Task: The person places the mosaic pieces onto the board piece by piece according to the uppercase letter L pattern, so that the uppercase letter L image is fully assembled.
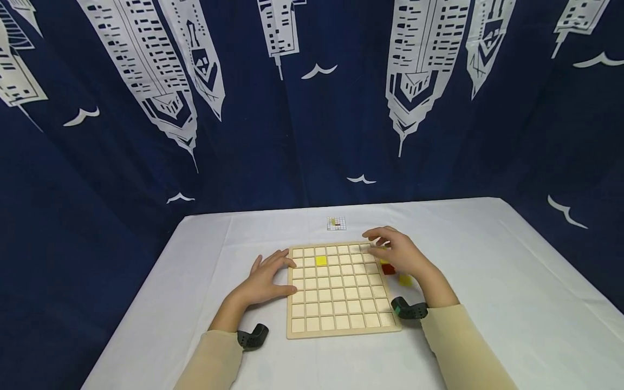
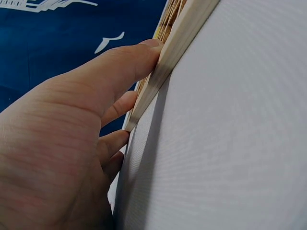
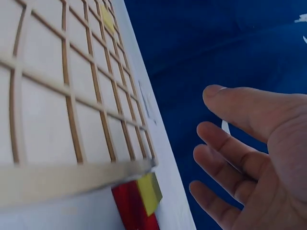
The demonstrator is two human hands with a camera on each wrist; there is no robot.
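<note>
A square wooden grid board point(image 1: 343, 333) lies on the table with one yellow tile point(image 1: 320, 260) in a cell of its second row from the back. My left hand point(image 1: 263, 279) rests against the board's left edge, thumb and fingertips touching the frame. Above the board's back right corner hovers my right hand point(image 1: 401, 253), its fingers loosely bent and apart, holding nothing in the right wrist view. Beside the right edge lie a red tile point(image 1: 388, 269) and a yellow tile point(image 3: 150, 194), partly covered by that hand in the head view. Another yellow tile point(image 1: 405, 280) lies nearer my right wrist.
A small printed card point(image 1: 336, 223) with a coloured grid pattern lies behind the board. White cloth covers the table point(image 1: 492, 260). A dark blue curtain point(image 1: 302, 135) with white buildings and birds hangs behind it. Each wrist wears a black strap device point(image 1: 253, 337).
</note>
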